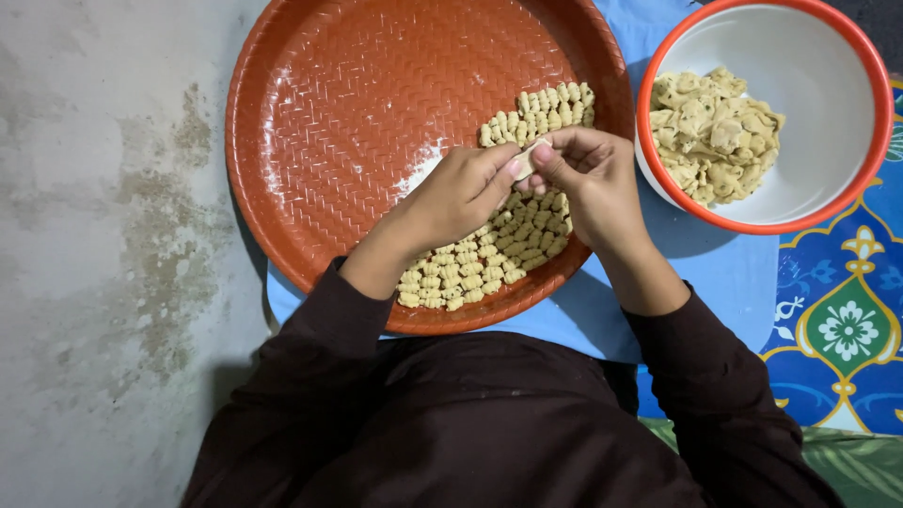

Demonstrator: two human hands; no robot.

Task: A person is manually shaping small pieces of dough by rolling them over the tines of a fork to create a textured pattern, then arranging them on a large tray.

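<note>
I pinch a small pale piece of dough between the fingertips of both hands, just above the right half of the tray. My left hand comes in from the near left, fingers curled and closed on the left end of the piece, thumb on top; my right hand meets it from the right, fingers bent and closed on the other end. Holding it at fingertip level over the tray looks meant to let any flour or crumbs fall back onto the woven surface.

Under my hands lie the shaped dough pieces, small ridged curls packed side by side in a band that runs from the far right of the tray, near the rim, down to the near rim by my left wrist. They sit touching one another, which keeps the rest of the surface free.

The round red-brown woven tray holds a dusting of white flour just left of my hands; its whole left and far part is bare. Its near rim comes close to my lap.

To the right, well apart from my fingers but within reach, stands a white bowl with an orange rim, holding rough lumps of dough heaped on its left side. Tray and bowl rest on a light blue cloth; a blue patterned mat lies to the near right, and grey concrete floor to the left.
</note>
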